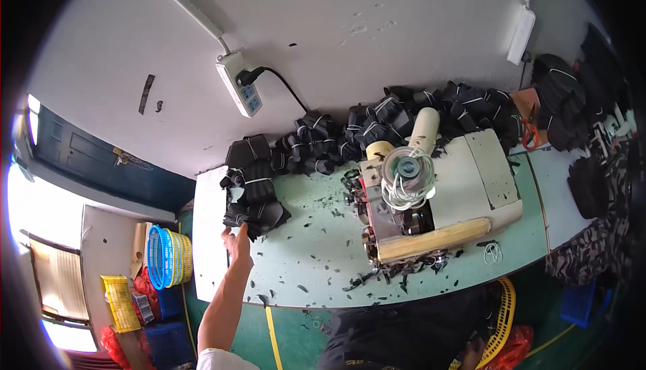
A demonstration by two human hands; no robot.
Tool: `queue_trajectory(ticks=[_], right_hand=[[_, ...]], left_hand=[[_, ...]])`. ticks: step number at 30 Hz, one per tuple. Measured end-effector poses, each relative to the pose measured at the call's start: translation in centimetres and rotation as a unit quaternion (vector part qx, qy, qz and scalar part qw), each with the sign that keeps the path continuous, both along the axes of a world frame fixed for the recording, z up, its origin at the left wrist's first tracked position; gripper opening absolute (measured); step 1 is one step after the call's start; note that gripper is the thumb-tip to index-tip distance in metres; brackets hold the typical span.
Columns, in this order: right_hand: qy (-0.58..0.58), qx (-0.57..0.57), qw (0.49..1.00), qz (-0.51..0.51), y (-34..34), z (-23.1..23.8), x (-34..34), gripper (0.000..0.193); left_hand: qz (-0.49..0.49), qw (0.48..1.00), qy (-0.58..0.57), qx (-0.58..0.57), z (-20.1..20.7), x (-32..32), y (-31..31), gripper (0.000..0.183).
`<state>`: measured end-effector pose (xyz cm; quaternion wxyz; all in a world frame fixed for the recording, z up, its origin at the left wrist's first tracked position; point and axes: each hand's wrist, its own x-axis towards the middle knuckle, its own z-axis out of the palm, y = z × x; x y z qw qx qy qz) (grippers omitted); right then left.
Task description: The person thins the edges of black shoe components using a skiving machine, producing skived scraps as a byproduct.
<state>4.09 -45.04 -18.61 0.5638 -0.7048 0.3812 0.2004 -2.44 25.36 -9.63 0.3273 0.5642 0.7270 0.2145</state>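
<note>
At the left end of the pale table (316,249), my left hand (237,244) reaches out with its fingers at the near edge of a bundle of black fabric pieces (264,218). It appears to grip the bundle's edge, though the black pieces partly hide the fingertips. More black bundles tied with white strips, such as this stack (259,185), lie just beyond it. Low in the picture, my right hand (473,354) is dim and mostly cut off beside a yellow basket (505,323). Its fingers cannot be made out.
A sewing machine (464,175) with a thread cone (425,129) and coiled white cord (405,191) stands right of centre. Black scraps litter the tabletop. Bundles line the wall, with red-handled scissors (530,134) at right. Blue and yellow baskets (168,257) stand left of the table.
</note>
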Motion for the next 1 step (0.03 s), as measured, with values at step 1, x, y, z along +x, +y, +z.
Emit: queue_trajectory(ticks=[1], right_hand=[[-0.011, -0.034, 0.999, 0.011, 0.50, 0.34, 0.56, 0.055]], left_hand=[[0.003, 1.000, -0.002, 0.001, 0.26, -0.09, 0.29, 0.077]])
